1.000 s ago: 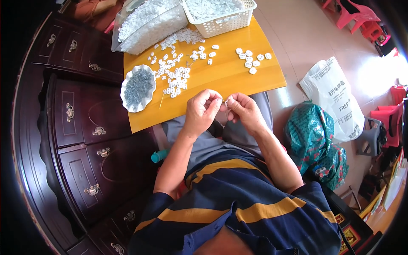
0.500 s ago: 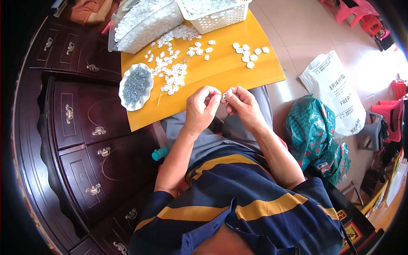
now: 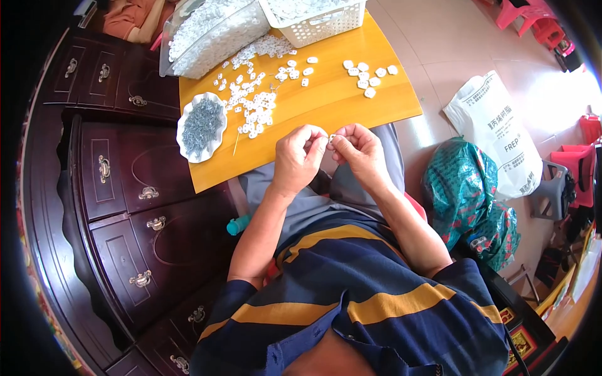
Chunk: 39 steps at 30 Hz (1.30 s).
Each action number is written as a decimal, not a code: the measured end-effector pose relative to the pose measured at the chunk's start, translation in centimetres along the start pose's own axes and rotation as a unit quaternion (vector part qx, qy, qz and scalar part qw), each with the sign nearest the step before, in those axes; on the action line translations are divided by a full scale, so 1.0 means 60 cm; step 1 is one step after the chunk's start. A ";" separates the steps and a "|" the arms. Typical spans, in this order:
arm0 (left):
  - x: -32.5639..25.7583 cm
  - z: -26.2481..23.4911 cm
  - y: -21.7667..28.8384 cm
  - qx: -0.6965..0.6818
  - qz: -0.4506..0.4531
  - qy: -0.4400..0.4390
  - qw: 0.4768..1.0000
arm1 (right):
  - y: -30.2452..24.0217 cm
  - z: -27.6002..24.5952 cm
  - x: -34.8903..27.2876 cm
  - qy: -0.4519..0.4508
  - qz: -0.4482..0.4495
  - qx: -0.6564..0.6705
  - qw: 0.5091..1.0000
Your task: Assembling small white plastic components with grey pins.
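Note:
My left hand [image 3: 300,158] and my right hand [image 3: 359,155] meet over my lap, just off the table's near edge. Pinched between both sets of fingertips is a small white plastic piece [image 3: 332,138]; its details are mostly covered by the fingers. Ahead on the wooden table [image 3: 338,91], many loose white plastic pieces [image 3: 257,113] lie scattered, several with dark holes. A white scalloped dish [image 3: 183,139] at the table's left holds a heap of small metal pins or screws [image 3: 202,127]. Farther right sits a small group of white pieces [image 3: 364,76].
A clear bin [image 3: 219,37] and a white perforated basket [image 3: 323,30], both full of white pieces, stand at the table's far side. Dark wooden drawers [image 3: 157,188] flank my left. On the right floor are a green plastic bag [image 3: 461,182] and a white sack [image 3: 495,131]. Another person's arm [image 3: 147,28] shows far left.
My hands keep almost the same pose with the white piece between them. The view has shifted very slightly; the other person's arm at the far left has moved a little.

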<state>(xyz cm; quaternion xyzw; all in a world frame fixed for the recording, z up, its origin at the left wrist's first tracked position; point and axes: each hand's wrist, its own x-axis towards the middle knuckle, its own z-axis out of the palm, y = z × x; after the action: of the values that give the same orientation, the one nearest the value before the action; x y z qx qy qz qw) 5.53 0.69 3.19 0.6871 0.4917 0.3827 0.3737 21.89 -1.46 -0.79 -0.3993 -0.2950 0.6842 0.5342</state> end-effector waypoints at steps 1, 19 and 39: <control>0.000 0.000 0.000 0.000 -0.001 0.000 1.000 | 0.000 0.001 0.000 0.000 0.000 0.000 1.000; 0.017 -0.013 0.003 -0.046 -0.067 -0.037 0.996 | -0.009 0.005 0.000 0.019 -0.024 -0.002 1.000; 0.233 -0.027 -0.087 0.357 0.109 0.065 0.925 | -0.020 -0.014 0.008 0.054 -0.031 0.062 0.996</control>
<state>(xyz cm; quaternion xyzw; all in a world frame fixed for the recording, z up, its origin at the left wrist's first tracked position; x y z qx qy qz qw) 5.15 15.62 1.44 0.7979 0.5412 0.2641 0.0263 23.14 -0.73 -0.30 -0.3921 -0.2353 0.6618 0.5941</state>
